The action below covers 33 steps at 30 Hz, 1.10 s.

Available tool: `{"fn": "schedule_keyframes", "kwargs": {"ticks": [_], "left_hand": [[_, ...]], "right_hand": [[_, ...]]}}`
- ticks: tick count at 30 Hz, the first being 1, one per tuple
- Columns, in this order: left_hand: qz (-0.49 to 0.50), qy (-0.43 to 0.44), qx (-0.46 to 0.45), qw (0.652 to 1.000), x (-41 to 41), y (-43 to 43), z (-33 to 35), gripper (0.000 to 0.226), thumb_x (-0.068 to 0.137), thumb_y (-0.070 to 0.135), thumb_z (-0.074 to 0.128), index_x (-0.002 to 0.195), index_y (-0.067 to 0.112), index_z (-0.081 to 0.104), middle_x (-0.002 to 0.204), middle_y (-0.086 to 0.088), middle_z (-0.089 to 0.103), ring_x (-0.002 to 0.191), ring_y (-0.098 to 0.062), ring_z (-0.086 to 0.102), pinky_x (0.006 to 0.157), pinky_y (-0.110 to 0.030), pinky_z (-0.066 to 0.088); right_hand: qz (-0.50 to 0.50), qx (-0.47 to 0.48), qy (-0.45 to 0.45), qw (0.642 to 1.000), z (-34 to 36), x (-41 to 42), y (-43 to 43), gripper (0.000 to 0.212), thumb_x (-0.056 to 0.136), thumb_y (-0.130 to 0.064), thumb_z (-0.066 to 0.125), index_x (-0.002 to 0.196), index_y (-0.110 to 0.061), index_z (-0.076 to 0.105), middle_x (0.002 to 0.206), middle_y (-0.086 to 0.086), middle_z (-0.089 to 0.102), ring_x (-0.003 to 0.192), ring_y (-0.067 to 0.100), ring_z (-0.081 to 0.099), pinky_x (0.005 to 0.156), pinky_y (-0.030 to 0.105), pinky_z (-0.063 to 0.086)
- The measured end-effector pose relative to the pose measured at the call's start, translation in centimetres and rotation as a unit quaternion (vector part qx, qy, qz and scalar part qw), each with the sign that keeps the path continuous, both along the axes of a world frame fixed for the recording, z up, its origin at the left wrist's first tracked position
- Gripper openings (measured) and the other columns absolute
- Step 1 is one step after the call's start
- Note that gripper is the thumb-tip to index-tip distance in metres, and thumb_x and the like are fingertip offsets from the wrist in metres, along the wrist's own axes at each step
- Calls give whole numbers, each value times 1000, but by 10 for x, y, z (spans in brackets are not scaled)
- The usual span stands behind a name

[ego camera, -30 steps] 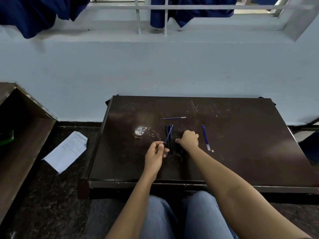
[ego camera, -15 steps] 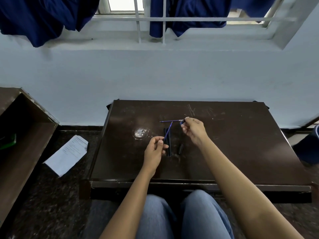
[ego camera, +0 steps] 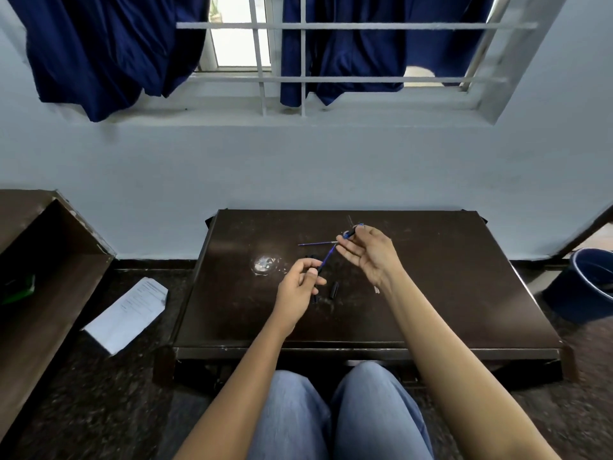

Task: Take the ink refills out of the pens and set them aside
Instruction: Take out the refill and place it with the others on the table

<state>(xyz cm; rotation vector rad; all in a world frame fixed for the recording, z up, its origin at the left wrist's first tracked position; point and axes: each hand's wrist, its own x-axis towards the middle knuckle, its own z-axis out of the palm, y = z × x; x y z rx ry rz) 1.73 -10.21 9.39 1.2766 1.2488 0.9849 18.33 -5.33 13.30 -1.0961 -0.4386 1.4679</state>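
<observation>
Ink refills, thin blue plastic tubes: two counted, a held refill (ego camera: 326,258) and a loose refill (ego camera: 315,243), both over one dark brown wooden table (ego camera: 431,293). This table is the largest item and is set against a pale wall. Two dark blue cloths (ego camera: 109,51) hang on the window grille above. One blue plastic bucket (ego camera: 593,283) stands on the floor at the table's right. One white printed paper sheet (ego camera: 129,313) lies on the floor at its left.

Hands: two, both raised above the table's middle. The left hand (ego camera: 298,290) is curled, thumb and forefinger pinching the held refill at its near end. That tube slants up and away toward the other hand. The right hand (ego camera: 368,254) has its palm turned toward the camera and three fingers spread nearly straight. Its thumb and forefinger pinch one small black pen piece with a blue end (ego camera: 352,231).

Pen parts on the table: one short black cap (ego camera: 334,289) lies just right of the left hand. The black barrels (ego camera: 313,298) show partly beneath that hand; their count cannot be determined. The loose refill lies flat beyond the left hand, one end just beside the right fingertips. A pale sliver at the right wrist is too small to identify.
</observation>
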Motion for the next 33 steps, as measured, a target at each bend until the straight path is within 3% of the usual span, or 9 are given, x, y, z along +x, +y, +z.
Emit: {"fn": "schedule_keyframes", "kwargs": {"ticks": [8,16,21,26,33], "left_hand": [[-6,18,13,1000,4,-19,17,17,100,20,45,111,22,59,82,3,68,64,-1,54,69,-21,45],[-21,36,13,999,4,-33,29,16,100,21,45,107,28,58,83,5,68,69,-6,56,70,-21,46],[-27,44,16,999,3,-37,36,17,100,23,45,107,30,58,84,5,68,70,-7,56,70,-22,46],[-22,42,11,999,2,-39,41,19,101,23,45,111,26,61,87,4,69,69,-6,54,66,-20,45],[-64,74,-24,995,0,-39,52,31,101,16,39,116,15,66,99,1,68,84,-7,57,69,-15,47]], "right_hand": [[23,45,-19,999,14,-3,-34,13,100,-7,46,88,-8,52,84,14,64,75,22,73,75,39,60],[15,62,-29,998,21,-1,-49,9,99,-8,48,92,-6,53,90,18,65,80,24,73,72,37,62],[49,71,-85,993,24,-1,-55,7,98,-8,50,93,-6,54,90,16,67,80,23,73,74,38,61],[97,74,-206,971,22,-9,-62,9,97,-15,54,95,-7,59,91,14,70,75,17,72,77,34,60],[111,87,-229,963,21,-18,-71,10,96,-14,55,97,-5,60,89,14,71,75,18,72,70,27,59]]}}
